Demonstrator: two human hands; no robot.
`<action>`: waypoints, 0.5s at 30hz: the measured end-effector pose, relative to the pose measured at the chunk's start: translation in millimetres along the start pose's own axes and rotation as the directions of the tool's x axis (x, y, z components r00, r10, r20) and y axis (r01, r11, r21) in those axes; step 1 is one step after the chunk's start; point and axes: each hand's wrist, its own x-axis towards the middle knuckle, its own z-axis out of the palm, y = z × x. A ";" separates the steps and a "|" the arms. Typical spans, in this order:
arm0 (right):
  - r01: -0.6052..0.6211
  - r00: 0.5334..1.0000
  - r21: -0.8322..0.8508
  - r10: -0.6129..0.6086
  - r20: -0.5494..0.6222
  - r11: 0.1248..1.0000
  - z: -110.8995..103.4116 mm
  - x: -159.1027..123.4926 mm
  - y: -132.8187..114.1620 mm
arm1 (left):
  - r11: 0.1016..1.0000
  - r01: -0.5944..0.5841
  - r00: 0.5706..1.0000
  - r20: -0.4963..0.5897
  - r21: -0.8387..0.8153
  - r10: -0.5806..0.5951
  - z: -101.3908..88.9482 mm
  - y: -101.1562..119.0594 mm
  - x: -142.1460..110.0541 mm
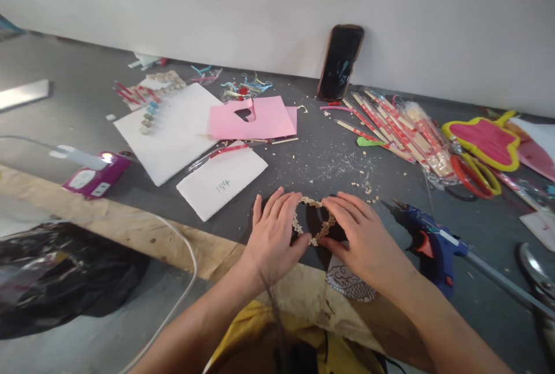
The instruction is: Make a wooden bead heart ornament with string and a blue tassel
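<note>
Between my two hands is a small ring of pale, bead-like chips [326, 228], roughly heart-shaped, at the front edge of the dark table. My left hand [277, 235] grips its left side, with the thumb at the bottom and fingers along the upper left. On the right side, my right hand [362, 235] holds the ring between thumb and fingers. Under my right hand lies a piece of paper with a dark wavy line drawing [349, 280]. A blue glue gun [437, 241] rests just to the right.
Pink paper with a heart cutout [269, 119], white sheets [225, 180] and a purple power socket [97, 177] lie to the left. A phone [340, 62] leans on the wall. Wrapped chopsticks [390, 122], scissors [474, 177] and pliers [537, 273] lie right. Crumbs dot the table.
</note>
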 end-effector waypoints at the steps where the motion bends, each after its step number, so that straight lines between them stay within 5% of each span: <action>1: 0.000 1.000 0.001 0.000 -0.003 1.000 0.0 -0.1 -0.2 | 1.000 0.002 1.000 0.003 -0.001 -0.002 0.0 0.2 0.6; 15: 0.027 0.996 -0.115 -0.037 -0.084 0.993 -11.3 -10.1 2.5 | 0.998 -0.041 0.998 0.056 0.044 0.038 -9.1 -0.6 -1.0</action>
